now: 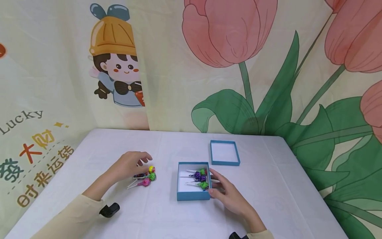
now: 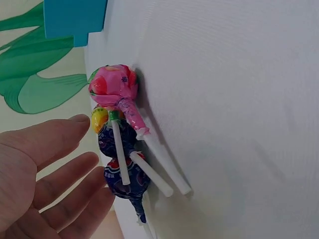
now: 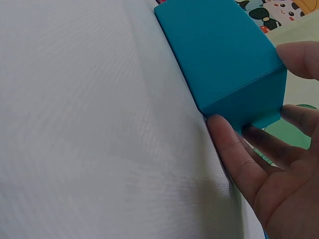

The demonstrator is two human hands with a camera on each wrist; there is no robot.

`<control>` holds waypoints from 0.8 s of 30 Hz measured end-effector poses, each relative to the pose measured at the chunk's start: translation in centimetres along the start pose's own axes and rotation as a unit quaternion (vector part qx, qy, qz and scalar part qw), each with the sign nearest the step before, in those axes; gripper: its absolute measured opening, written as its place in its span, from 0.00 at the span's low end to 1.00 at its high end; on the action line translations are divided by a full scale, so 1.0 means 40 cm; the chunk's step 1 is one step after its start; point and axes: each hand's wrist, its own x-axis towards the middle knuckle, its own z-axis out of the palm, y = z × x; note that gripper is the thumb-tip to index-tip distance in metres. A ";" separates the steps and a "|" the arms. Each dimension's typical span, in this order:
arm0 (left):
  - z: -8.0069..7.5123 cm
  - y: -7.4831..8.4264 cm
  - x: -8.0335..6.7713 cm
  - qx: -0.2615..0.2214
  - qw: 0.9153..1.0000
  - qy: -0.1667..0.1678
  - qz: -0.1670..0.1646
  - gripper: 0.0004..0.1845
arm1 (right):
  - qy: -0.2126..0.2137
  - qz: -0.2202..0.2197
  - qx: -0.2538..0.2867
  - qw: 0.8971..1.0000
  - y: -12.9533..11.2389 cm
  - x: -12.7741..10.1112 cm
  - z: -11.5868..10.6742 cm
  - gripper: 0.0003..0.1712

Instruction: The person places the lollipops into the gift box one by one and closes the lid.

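A small pile of wrapped lollipops (image 1: 147,177) lies on the white table (image 1: 167,215); up close I make out a pink one (image 2: 113,84), a yellow one (image 2: 99,119) and dark blue ones (image 2: 122,174), white sticks pointing out. My left hand (image 1: 138,162) hovers just above and left of the pile, its fingers (image 2: 60,164) relaxed, holding nothing. An open blue box (image 1: 192,196) holds several lollipops (image 1: 201,177), purple and green. My right hand (image 1: 218,186) rests against the box's right wall, thumb (image 3: 227,144) at its near corner, fingers straight along the blue box (image 3: 224,55).
The box's blue lid (image 1: 224,162) lies upside down behind the box, towards the back right. Printed curtains hang close behind the table and on the left. A black wrist strap (image 1: 109,209) shows on my left sleeve.
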 end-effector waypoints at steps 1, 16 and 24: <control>0.002 -0.001 0.000 -0.001 1.000 -0.002 0.000 0.15 | 0.000 0.000 0.000 1.000 0.000 0.000 0.000 0.42; 0.032 -0.009 0.013 0.004 1.000 -0.011 0.016 0.12 | 0.003 0.005 -0.001 1.000 0.001 0.000 0.000 0.42; 0.037 -0.008 0.010 0.012 1.000 -0.009 0.023 0.09 | 0.004 0.007 -0.004 1.000 -0.003 0.001 0.001 0.42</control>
